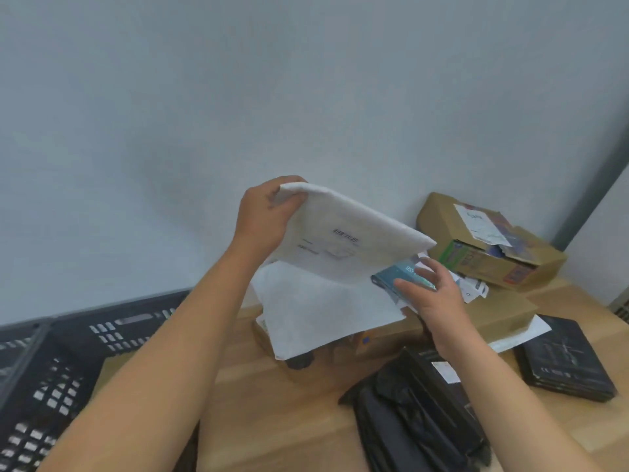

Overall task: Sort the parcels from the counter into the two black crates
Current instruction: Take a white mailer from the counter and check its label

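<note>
My left hand (263,216) grips the upper left corner of a white padded envelope (343,233) and holds it tilted in the air above the wooden counter (272,403). My right hand (432,294) holds a small teal box (400,272) just under the envelope's lower right edge. Beneath them a second white mailer (323,311) lies over a brown cardboard box. A black crate (68,362) stands at the left, below the counter's edge, with a brown parcel partly visible inside it behind my left forearm.
A torn cardboard box (490,240) sits in the back right corner against the wall. A black plastic bag parcel (418,413) lies at the front right, and a flat black box (565,362) lies at the far right. Small white packets rest beside the torn box.
</note>
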